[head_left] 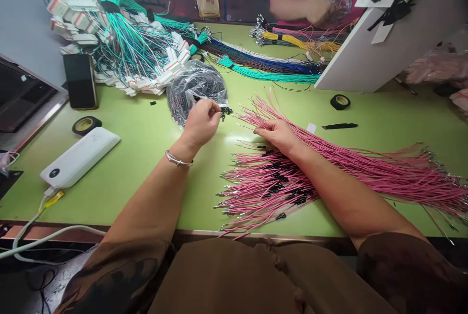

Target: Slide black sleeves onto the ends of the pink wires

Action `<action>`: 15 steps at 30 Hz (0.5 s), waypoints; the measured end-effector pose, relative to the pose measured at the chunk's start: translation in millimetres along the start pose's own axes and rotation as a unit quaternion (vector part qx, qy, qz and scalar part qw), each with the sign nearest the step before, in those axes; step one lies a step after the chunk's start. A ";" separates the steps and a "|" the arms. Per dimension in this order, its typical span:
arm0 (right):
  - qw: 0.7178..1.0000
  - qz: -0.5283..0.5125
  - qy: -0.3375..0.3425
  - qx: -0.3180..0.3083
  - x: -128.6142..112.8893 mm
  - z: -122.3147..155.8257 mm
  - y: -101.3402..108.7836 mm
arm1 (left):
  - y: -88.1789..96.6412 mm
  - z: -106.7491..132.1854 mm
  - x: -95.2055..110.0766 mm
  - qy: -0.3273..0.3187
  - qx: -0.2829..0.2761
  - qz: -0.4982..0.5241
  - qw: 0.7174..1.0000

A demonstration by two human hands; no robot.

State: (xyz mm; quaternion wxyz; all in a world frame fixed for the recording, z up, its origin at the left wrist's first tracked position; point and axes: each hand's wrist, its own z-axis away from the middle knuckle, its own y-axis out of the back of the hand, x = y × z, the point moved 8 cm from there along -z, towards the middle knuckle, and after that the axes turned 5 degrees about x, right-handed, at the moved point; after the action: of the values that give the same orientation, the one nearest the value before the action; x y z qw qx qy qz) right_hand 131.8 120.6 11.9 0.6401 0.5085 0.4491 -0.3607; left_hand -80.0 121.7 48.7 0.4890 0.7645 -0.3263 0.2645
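My left hand [202, 120] is closed in a pinch at the front of a clear plastic bag [204, 80] full of small black parts. A few loose black pieces [227, 110] lie beside its fingertips; what the fingers hold is hidden. With thumb and finger together, my right hand [277, 134] pinches a pink wire [246, 127] near its metal-tipped end. Under and behind that hand spreads a long bundle of pink wires [347, 167]. Nearer to me, a row of pink wires carries black sleeve-like pieces [278, 177] near their ends.
Wires with white connectors [137, 36] are heaped at the back left, near a phone [79, 81], a tape roll [87, 125] and a white power bank [80, 158]. A white panel [361, 50], black tape [340, 102] and a dark blade [340, 126] are right. Across sits another person [303, 7].
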 end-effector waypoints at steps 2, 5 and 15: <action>1.000 -0.009 0.009 0.012 -1.7 1.2 2.0 | -17.8 7.0 -2.9 0.094 -0.054 0.163 0.981; 0.999 -0.014 0.018 0.032 -1.5 1.4 5.3 | -43.0 19.6 -5.5 0.214 -0.103 0.347 0.907; 0.999 0.025 0.027 0.030 0.3 0.1 4.6 | -57.3 27.7 -12.3 0.323 -0.132 0.451 0.822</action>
State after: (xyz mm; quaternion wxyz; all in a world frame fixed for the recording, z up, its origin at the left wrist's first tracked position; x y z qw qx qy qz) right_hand 136.1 121.5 13.2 0.6207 0.5480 0.4423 -0.3447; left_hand -42.2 116.8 -3.8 0.4887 0.3311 -0.4898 0.6415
